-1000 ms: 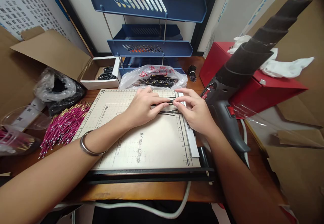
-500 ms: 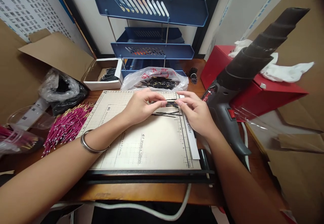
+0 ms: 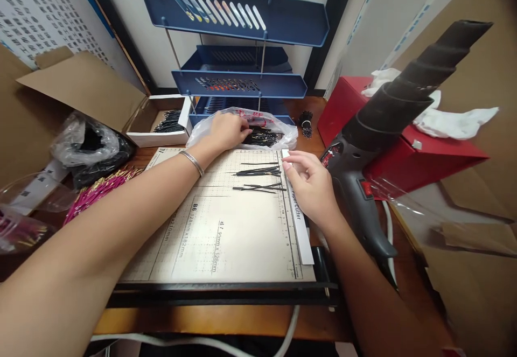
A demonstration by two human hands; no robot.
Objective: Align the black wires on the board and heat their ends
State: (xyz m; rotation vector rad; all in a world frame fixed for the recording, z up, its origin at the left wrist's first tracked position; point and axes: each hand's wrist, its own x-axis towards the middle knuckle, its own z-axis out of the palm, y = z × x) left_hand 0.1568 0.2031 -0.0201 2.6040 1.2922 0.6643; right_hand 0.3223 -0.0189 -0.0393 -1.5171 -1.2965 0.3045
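Note:
My left hand (image 3: 230, 131) reaches into a clear plastic bag (image 3: 202, 129) of thin black pieces (image 3: 264, 137) behind the board. Its fingers are bent together at the pieces; what they pinch is too small to make out. On the cream paper cutter board (image 3: 250, 228) several thin black strips (image 3: 258, 172) lie in loose groups, their right ends near the white guard strip (image 3: 301, 228). My right hand (image 3: 309, 182) rests by the top of that guard, thumb and forefinger near the strip ends, closed, with any held thing hidden.
A grey heat gun (image 3: 363, 179) stands at right before a red box (image 3: 428, 158). Behind is a blue rack (image 3: 242, 85). At left are a white box (image 3: 157, 139) of black pieces and a magenta bundle (image 3: 97, 193). A cable (image 3: 288, 333) hangs in front.
My left hand has left the strips on the board and moved back into the plastic bag. The strips between the hands now lie uncovered. My right hand stays by the guard.

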